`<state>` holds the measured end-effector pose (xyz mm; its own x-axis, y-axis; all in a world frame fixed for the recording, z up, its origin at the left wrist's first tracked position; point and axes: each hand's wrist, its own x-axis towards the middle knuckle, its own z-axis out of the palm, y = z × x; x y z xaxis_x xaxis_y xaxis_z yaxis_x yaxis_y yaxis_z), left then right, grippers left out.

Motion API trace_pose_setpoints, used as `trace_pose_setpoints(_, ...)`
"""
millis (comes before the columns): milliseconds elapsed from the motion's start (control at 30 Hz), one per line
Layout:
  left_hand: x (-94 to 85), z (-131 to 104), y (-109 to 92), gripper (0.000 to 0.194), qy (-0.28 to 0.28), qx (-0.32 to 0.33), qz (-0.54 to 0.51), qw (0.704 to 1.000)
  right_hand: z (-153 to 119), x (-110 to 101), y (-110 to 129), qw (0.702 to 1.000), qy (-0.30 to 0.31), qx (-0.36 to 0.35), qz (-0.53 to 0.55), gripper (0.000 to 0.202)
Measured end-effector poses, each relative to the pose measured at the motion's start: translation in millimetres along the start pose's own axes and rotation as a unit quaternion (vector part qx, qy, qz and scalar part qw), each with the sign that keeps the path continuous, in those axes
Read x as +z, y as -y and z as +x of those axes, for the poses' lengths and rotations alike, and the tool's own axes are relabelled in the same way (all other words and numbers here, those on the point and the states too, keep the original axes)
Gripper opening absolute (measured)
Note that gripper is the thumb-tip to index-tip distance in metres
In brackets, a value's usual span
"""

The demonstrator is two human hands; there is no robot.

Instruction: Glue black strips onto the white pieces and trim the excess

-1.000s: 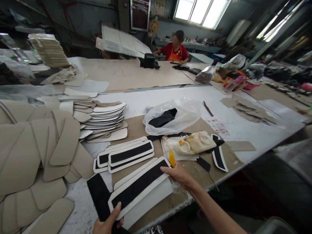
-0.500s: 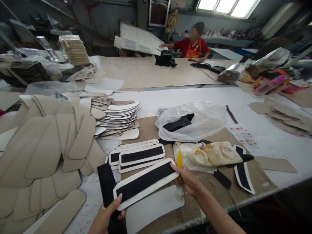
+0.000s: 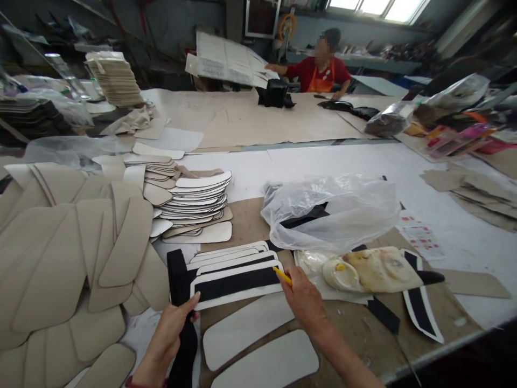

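Observation:
My left hand [image 3: 177, 323] pinches the left end of a white-edged panel with a black strip [image 3: 238, 283]. The panel lies at the front of similar panels [image 3: 230, 258]. At its right end, my right hand [image 3: 301, 296] is closed around a yellow-handled tool [image 3: 284, 276]; whether those fingers also touch the panel is unclear. Two plain white panels [image 3: 262, 358] lie below on the brown board [image 3: 335, 334]. A black strip of material [image 3: 183, 345] runs down beside my left hand.
Beige panels [image 3: 44, 258] spread over the left, near a white stack [image 3: 197, 202]. A clear plastic bag [image 3: 343, 215] and a stained container [image 3: 375, 269] lie to the right. Across the table, a person in red [image 3: 339, 73] holds large sheets [image 3: 226, 59].
The held panel has moved up and back onto the similar panels. My right hand now has the yellow-handled tool. A second plain white panel shows below, and the view has shifted slightly.

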<state>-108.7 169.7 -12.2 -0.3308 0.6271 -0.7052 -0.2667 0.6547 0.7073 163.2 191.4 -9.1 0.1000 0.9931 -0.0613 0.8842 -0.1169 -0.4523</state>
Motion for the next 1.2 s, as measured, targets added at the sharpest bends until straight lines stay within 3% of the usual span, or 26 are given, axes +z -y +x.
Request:
trace_pose_setpoints(167,1.5,12.2,3.8,0.035,-0.026,-0.003,-0.002,1.0,6.1,1.4,19.0,0.993,-0.062,-0.004,-0.102,0.021)
trace_pose_setpoints(233,0.9,16.9,8.0,0.036,-0.042,0.001,-0.004,0.999,9.5,4.7,22.5,0.991,-0.061,-0.011,-0.119,0.025)
trace_pose_setpoints(333,0.0,23.9,15.2,0.039,-0.05,0.002,-0.012,0.999,12.1,11.8,30.3,0.99,0.012,-0.057,-0.126,0.012)
trace_pose_setpoints(433,-1.5,29.9,21.0,0.039,-0.041,-0.003,0.002,0.999,17.2,21.9,42.0,0.981,0.107,-0.097,-0.133,0.014)
trace_pose_setpoints(567,-2.3,36.3,24.8,0.038,-0.036,-0.002,0.018,0.999,32.4,36.5,50.4,0.953,0.226,-0.103,-0.172,0.007)
trace_pose_setpoints(667,-1.0,39.3,25.1,0.04,-0.053,0.0,0.026,0.998,43.5,43.8,49.5,0.936,0.282,-0.092,-0.191,0.014)
trace_pose_setpoints(933,3.2,34.8,19.5,0.036,-0.059,0.006,0.037,0.998,52.8,33.9,51.3,0.922,0.323,-0.069,-0.204,0.029)
trace_pose_setpoints(1100,6.3,34.9,21.2,0.037,-0.062,0.017,0.041,0.997,48.6,24.2,42.2,0.927,0.287,-0.045,-0.238,0.031)
trace_pose_setpoints(1200,-5.2,35.0,23.0,0.039,-0.054,0.033,0.035,0.997,46.4,27.4,34.7,0.928,0.285,-0.03,-0.237,0.028)
